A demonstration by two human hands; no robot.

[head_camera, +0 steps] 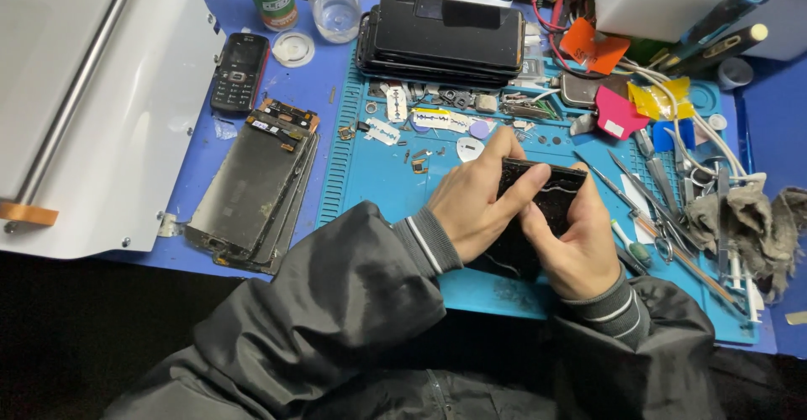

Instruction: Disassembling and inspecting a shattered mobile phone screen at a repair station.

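Note:
A black smartphone with a cracked, dusty screen (551, 195) lies tilted over the blue repair mat (378, 180), held between both hands. My left hand (475, 201) grips its left side, with the forefinger stretched across the top of the glass. My right hand (576, 243) cups the lower right part, thumb pressed on the screen. Dark jacket sleeves with striped cuffs cover both arms. The phone's lower end is hidden behind my hands.
A stack of black phones (445, 37) sits at the mat's far edge. Removed screen panels (252, 189) and a small keypad phone (239, 71) lie left. Tweezers, screwdrivers and a grey rag (744, 218) crowd the right. A white machine (92, 100) fills the far left.

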